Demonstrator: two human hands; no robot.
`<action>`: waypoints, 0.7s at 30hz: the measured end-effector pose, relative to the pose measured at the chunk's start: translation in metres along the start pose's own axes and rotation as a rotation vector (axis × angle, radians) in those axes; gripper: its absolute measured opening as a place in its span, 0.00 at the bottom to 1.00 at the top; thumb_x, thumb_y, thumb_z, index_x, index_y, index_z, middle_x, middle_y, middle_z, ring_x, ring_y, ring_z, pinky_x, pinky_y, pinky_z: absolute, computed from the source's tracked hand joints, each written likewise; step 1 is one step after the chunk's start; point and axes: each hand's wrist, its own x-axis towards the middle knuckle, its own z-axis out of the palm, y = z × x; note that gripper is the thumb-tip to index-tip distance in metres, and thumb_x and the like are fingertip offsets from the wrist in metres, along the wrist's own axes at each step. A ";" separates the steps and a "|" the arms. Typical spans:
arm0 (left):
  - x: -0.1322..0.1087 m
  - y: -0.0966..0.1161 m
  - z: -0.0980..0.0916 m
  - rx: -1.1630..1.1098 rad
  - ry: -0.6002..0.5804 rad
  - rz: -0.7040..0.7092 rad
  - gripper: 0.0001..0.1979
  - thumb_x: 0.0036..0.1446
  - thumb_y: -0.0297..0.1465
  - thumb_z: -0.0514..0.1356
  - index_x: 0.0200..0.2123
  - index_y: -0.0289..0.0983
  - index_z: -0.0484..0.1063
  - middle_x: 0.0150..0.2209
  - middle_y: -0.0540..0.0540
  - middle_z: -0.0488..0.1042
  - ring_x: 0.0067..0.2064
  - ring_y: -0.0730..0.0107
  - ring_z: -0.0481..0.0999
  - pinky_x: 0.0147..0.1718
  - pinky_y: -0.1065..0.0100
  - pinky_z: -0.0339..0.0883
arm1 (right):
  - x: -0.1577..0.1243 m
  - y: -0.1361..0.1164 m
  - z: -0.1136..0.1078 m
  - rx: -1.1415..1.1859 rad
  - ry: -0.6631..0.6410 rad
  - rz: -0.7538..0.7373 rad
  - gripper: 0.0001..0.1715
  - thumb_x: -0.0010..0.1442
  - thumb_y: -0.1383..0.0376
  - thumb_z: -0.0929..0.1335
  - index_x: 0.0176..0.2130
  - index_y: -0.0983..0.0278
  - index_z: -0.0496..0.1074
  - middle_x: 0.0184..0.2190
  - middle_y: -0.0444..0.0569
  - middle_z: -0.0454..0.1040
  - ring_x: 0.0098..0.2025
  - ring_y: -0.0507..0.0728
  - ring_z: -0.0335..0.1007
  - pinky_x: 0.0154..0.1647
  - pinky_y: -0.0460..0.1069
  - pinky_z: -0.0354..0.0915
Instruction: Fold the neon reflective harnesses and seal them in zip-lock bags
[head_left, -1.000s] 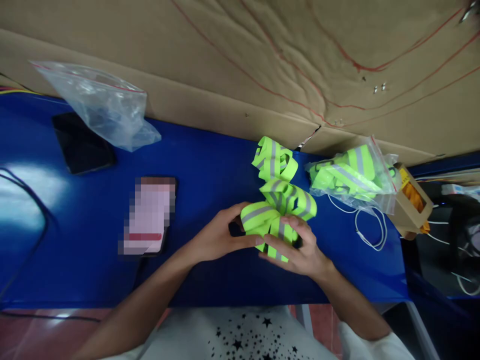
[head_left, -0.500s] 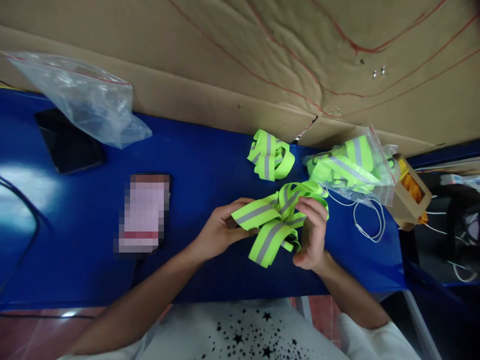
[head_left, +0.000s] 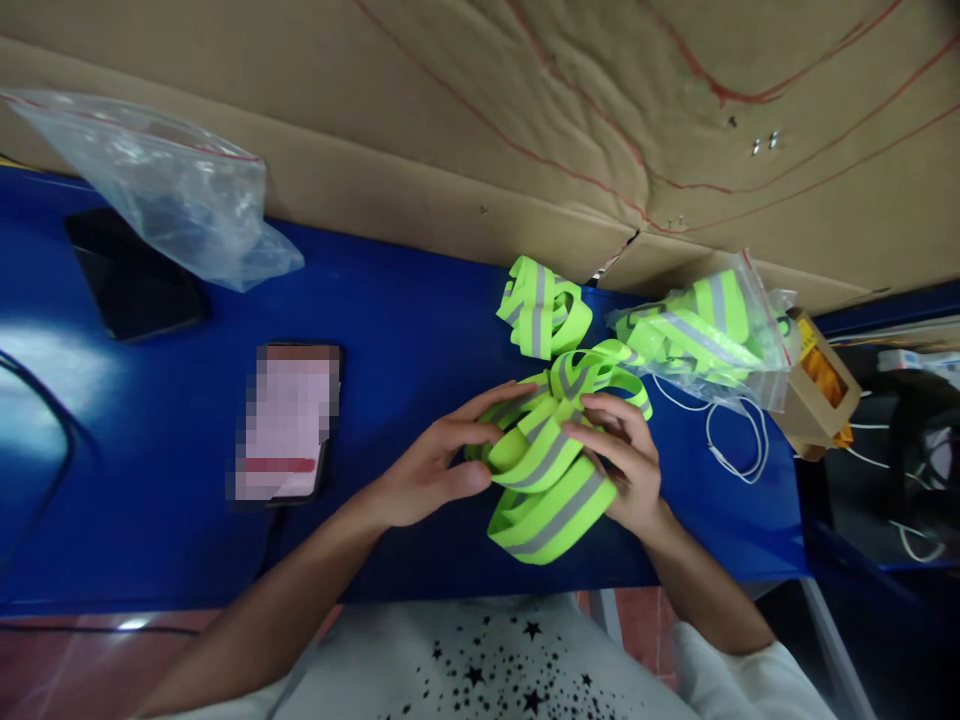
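Both hands work a neon-yellow reflective strap (head_left: 551, 490) with a grey stripe, bunched in loops over the blue table (head_left: 420, 330). My left hand (head_left: 435, 465) pinches the strap's left side with thumb and fingers. On the strap's right side, my right hand (head_left: 626, 465) has its fingers curled over the loops. A second folded strap bundle (head_left: 541, 308) lies just beyond, untouched.
A clear bag of more reflective straps (head_left: 701, 335) lies at the right, beside a small cardboard box (head_left: 821, 385) and a white cable (head_left: 739, 440). An empty plastic bag (head_left: 161, 195), a dark phone (head_left: 127, 280) and another phone (head_left: 289, 425) lie to the left. Cardboard (head_left: 525, 110) backs the table.
The strap has been gathered from stretched loops into a tighter bunch. My right hand turned from holding a raised loop to pressing over the bundle. My left hand shifted slightly right.
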 end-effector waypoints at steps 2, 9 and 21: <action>0.001 -0.007 0.004 0.132 0.047 0.011 0.20 0.61 0.50 0.67 0.49 0.45 0.82 0.68 0.42 0.68 0.71 0.46 0.65 0.70 0.40 0.58 | 0.001 -0.003 0.003 -0.018 0.018 0.014 0.28 0.66 0.72 0.69 0.61 0.49 0.73 0.59 0.51 0.72 0.57 0.61 0.76 0.55 0.59 0.78; 0.002 -0.021 0.014 0.233 0.115 0.138 0.12 0.61 0.34 0.70 0.48 0.43 0.81 0.69 0.41 0.66 0.70 0.50 0.66 0.70 0.44 0.61 | -0.002 -0.003 0.015 0.191 0.038 0.146 0.32 0.64 0.70 0.71 0.64 0.52 0.68 0.59 0.52 0.71 0.61 0.61 0.72 0.57 0.57 0.77; -0.003 -0.011 0.001 0.386 0.076 0.384 0.13 0.65 0.22 0.62 0.47 0.46 0.79 0.76 0.48 0.53 0.76 0.50 0.52 0.72 0.35 0.48 | 0.001 0.011 -0.006 0.458 -0.241 0.305 0.20 0.61 0.65 0.76 0.52 0.57 0.73 0.45 0.46 0.79 0.44 0.57 0.78 0.46 0.51 0.74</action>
